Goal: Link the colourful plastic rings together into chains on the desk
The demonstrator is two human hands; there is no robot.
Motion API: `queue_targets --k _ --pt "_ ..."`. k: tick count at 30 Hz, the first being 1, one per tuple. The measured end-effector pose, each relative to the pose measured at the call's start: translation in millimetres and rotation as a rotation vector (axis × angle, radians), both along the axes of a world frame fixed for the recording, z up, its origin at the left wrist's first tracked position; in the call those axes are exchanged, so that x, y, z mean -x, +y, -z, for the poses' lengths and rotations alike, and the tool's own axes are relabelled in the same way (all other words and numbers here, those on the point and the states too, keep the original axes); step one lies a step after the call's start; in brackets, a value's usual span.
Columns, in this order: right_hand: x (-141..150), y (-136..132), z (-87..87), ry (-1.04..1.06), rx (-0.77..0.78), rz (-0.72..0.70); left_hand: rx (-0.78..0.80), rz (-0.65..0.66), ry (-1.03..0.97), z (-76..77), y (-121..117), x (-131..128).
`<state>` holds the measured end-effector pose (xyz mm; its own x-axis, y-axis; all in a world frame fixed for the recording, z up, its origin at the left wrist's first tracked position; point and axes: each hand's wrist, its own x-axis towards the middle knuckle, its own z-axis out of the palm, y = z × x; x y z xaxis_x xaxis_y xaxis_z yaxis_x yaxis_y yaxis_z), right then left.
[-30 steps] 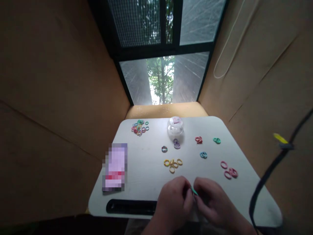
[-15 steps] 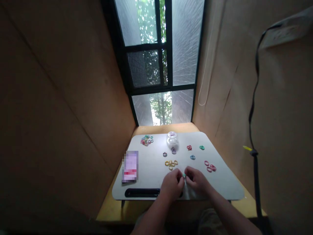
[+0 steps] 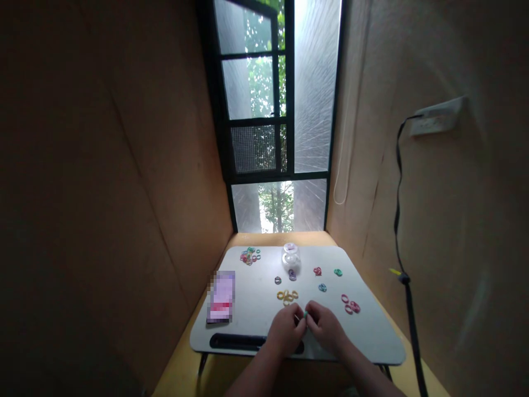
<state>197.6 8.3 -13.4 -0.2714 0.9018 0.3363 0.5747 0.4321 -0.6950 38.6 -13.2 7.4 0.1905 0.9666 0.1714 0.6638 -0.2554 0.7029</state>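
Note:
Over the front middle of the white table (image 3: 355, 342), my left hand (image 3: 287, 329) and my right hand (image 3: 327, 328) meet with fingertips nearly touching. Both pinch a small green band (image 3: 306, 314), mostly hidden by the fingers. Just beyond my left hand lie several yellow bands (image 3: 288, 296). Pink bands (image 3: 354, 306) lie to the right of my right hand. Farther back are small clusters of blue bands (image 3: 322, 288), red bands (image 3: 317, 271) and green bands (image 3: 338, 272). A grey band (image 3: 278, 280) and purple bands (image 3: 292, 274) lie before a clear jar (image 3: 291, 258).
A mixed pile of coloured bands (image 3: 248, 256) sits at the back left. Below it lies a blurred purple-pink rectangular item (image 3: 222, 298). A black slot (image 3: 235, 342) runs along the front edge. Walls flank the table, with a window behind and a hanging black cord (image 3: 397, 220) at right.
The camera view has tilted up and shifted, so the table sits lower in the picture. My hands stay together around the green band, with only slight finger movement.

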Motion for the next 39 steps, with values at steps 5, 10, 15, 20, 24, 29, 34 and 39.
queue_targets --k 5,10,15,20,24,29,34,39 --pt "2.2 -5.0 -2.6 -0.003 -0.012 0.042 0.028 0.024 -0.132 -1.7 -1.4 1.7" --pt "2.6 -1.7 2.9 -0.015 0.002 0.066 0.008 0.041 -0.252 4.3 1.4 2.0" --pt "2.5 -1.3 4.8 -0.028 -0.007 0.072 0.035 0.048 -0.255 7.2 3.1 2.2" --pt "3.0 -2.8 2.6 -0.037 -0.001 0.087 0.032 0.041 -0.242 5.7 2.0 3.2" --pt "3.2 -3.5 2.5 -0.032 -0.006 0.091 0.013 0.054 -0.236 6.3 1.5 3.6" --pt "3.1 -2.9 3.2 -0.047 -0.008 0.107 -0.002 0.067 -0.246 6.6 0.3 3.3" --pt "3.7 -6.2 -0.9 -0.062 -0.014 0.111 -0.02 0.057 -0.207 5.4 -3.3 2.1" --pt "3.3 -11.0 -5.4 -0.083 -0.021 0.109 -0.014 0.044 -0.167 3.8 -6.6 0.9"
